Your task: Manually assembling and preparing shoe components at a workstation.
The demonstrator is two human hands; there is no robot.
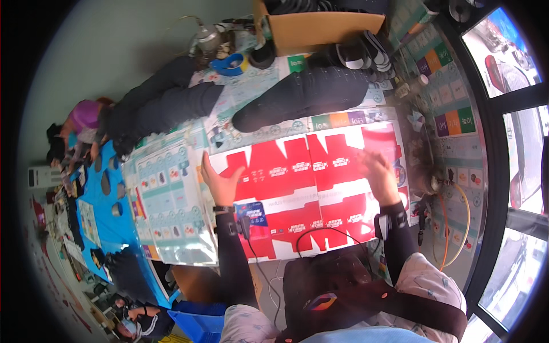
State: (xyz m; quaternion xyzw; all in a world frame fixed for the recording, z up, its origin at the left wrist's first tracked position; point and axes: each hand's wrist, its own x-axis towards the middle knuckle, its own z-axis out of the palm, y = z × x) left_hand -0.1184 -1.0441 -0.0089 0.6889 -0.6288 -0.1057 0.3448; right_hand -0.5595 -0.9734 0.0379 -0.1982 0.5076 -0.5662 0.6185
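Observation:
A large flat printed sheet (337, 197), white with red carton-shaped panels, lies on the table in front of me. Over its left edge is my left hand (222, 182), thumb and fingers spread, with nothing in it. My right hand (380, 176) hovers above the sheet's right part, slightly blurred, its fingers apart and holding nothing that I can see. A dark blue printed patch (251, 214) shows on the sheet beside my left wrist; whether it is a separate piece I cannot tell. Both wrists wear bands with small devices, and a cable hangs from the left one.
Beyond the sheet lie a long dark stack (303, 97) and another dark pile (166, 106). A cardboard box (326, 31) of black items stands at the back, near a blue tape roll (230, 64). People work by a blue table (114, 194) at left. Windows (514, 143) line the right.

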